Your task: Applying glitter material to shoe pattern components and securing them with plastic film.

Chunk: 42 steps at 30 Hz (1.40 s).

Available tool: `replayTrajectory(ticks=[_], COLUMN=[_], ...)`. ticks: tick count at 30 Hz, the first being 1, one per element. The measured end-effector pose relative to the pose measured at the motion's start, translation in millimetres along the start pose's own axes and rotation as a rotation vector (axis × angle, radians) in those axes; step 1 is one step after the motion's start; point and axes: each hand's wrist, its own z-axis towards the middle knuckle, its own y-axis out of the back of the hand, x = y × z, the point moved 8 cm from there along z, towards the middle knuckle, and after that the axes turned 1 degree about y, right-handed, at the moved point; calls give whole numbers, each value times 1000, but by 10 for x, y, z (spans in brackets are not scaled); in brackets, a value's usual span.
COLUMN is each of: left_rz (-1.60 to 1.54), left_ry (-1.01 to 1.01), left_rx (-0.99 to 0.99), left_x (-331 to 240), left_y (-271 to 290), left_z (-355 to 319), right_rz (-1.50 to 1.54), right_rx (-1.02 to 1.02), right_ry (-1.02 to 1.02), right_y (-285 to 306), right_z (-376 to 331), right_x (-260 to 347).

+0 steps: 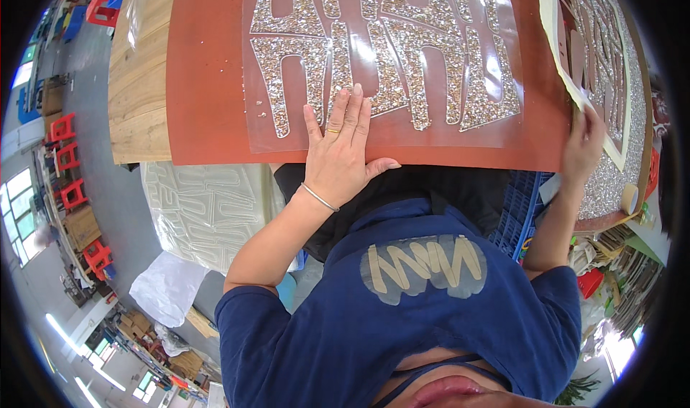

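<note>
My left hand [339,144] lies flat, fingers stretched out, on the near part of a clear plastic film [460,136]. The film bears several glittery silver-gold cut-out shapes [424,56] and rests on a reddish-brown mat [207,77]. At the right, my right hand [583,144] has its fingers closed on the edge of a cream-bordered stencil sheet [552,31] with long cut-outs. Loose glitter [607,189] shows beneath and beside that sheet. The fingertips of my right hand are partly hidden at the edge.
A wooden board [140,85] extends left of the mat. Below it stands a stack of clear moulded plastic sheets [208,210]. A blue crate [519,207] is under the table's right side. A small tape roll [629,198] sits at the glitter table's edge. Red stools [68,156] stand far left.
</note>
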Motion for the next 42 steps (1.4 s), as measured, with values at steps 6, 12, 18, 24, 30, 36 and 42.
replayTrajectory(ticks=[6, 12, 18, 24, 30, 36, 42], left_rz=[-57, -238, -167, -121, -99, -78, -71], left_ry=[-57, 89, 212, 180, 161, 91, -6], left_rx=[29, -286, -367, -186, -114, -77, -41], left_x=[-55, 226, 378, 51, -22, -93, -162], left_y=[-41, 190, 189, 8, -41, -53, -67], left_z=[106, -127, -323, -188, -158, -101, 34], right_rz=[-456, -264, 135, 722, 669, 613, 561], right_rx=[432, 546, 157, 440, 464, 437, 424], right_ry=[-244, -444, -159, 608, 873, 846, 756], right_y=[317, 205, 198, -911, -1218, -1194, -1127], right_z=[-625, -630, -227, -489, -707, -620, -495], right_x=[-1891, -2310, -521, 2189, 2643, 2493, 2309])
